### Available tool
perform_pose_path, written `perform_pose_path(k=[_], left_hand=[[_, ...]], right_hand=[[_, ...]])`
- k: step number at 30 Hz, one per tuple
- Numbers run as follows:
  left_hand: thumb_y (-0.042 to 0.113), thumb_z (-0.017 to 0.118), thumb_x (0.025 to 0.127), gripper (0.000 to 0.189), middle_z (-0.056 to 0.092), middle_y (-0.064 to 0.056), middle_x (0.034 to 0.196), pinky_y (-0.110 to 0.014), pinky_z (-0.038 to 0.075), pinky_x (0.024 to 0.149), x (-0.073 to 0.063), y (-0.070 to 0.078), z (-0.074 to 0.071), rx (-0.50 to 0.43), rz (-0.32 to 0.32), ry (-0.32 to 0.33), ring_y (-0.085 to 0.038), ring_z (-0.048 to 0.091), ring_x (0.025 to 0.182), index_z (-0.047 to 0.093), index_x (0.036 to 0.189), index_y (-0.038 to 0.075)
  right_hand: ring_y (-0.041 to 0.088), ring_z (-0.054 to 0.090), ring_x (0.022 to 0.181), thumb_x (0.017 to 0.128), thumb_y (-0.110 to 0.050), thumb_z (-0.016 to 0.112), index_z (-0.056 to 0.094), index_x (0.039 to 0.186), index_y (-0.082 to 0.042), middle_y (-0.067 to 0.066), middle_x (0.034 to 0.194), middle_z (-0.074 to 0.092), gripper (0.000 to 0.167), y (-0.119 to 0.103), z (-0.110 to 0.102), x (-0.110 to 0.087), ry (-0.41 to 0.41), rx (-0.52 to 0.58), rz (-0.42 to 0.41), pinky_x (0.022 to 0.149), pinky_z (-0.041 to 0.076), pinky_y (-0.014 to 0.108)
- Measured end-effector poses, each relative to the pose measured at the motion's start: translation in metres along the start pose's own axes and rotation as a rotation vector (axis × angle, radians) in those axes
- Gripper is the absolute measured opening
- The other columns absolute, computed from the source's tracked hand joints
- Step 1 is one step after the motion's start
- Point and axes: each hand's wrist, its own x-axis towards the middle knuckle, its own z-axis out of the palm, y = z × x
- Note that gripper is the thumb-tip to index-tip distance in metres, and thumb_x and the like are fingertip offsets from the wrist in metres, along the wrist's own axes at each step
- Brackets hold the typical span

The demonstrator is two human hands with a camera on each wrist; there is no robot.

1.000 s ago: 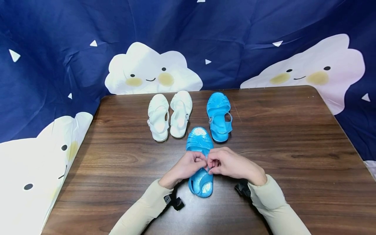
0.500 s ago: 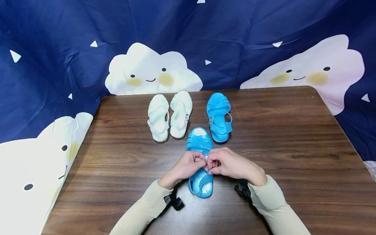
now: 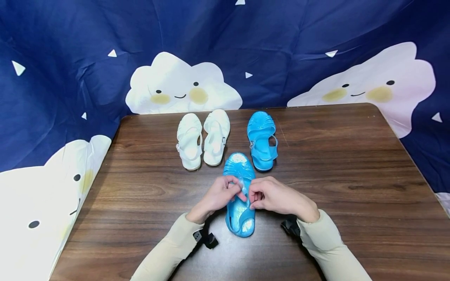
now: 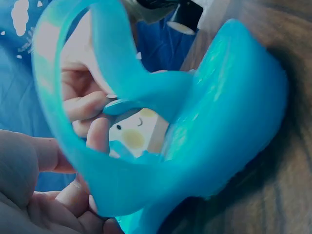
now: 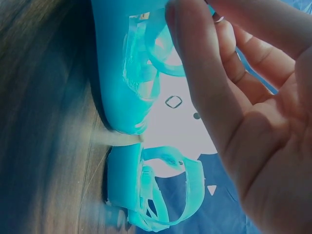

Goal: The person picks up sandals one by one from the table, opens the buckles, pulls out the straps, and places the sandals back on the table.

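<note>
A shiny blue sandal (image 3: 239, 168) lies in front of me, toe pointing away. My right hand (image 3: 277, 196) is at its right side, thumb and fingertips pinching the end of the ankle strap (image 4: 117, 105). Over the sandal's left half is my left hand (image 3: 216, 195), index finger and thumb close together. In the left wrist view its fingers (image 4: 99, 136) reach up behind the heel strap (image 4: 46, 73), just below the right hand's fingertips. I cannot tell whether the left fingers grip any part of the sandal.
A second blue sandal (image 3: 261, 125) stands just beyond, to the right. Two white sandals (image 3: 190, 142) lie side by side at the back, left of it. All rest on a brown wooden table (image 3: 337, 156), with a dark blue cloud-print cloth (image 3: 267, 47) hanging behind.
My left hand has shifted slightly left and forward from the strap, its fingers parting from the right hand's. The right hand keeps its place at the sandal's right side.
</note>
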Motion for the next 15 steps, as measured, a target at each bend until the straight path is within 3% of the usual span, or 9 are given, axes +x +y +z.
perform_pose_path(k=[15], left_hand=[[0.007, 0.053, 0.091, 0.01, 0.07, -0.011, 0.069, -0.018, 0.04, 0.052, -0.0007, 0.0036, -0.0039, -0.006, 0.003, 0.025, -0.01, 0.049, 0.055, 0.061, 0.091, -0.001]], right_hand=[[0.009, 0.052, 0.07, 0.08, -0.017, 0.079, 0.06, 0.074, -0.02, -0.007, 0.076, 0.054, 0.02, 0.0008, -0.0002, 0.0003, -0.013, -0.001, 0.025, 0.062, 0.047, 0.019]])
